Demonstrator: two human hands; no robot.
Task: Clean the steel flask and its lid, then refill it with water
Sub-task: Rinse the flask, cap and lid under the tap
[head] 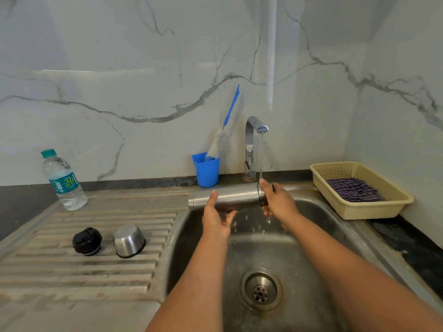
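The steel flask [236,194] lies sideways over the sink [309,238], its open mouth to the right under the running tap [254,130]. My left hand [217,218] grips the flask's body from below, fingers curled round it. My right hand [278,201] holds the threaded neck, fingers wrapped over the mouth, and water falls onto them. The black inner stopper [87,241] and the steel cup lid [129,240], upside down, sit on the ribbed drainboard [48,267] at the left.
A blue cup [206,170] with a blue-handled bottle brush [224,130] stands behind the sink. A plastic water bottle [63,180] is at the far left. A cream basket [359,191] holding a checked cloth [353,190] sits at the right on the black counter.
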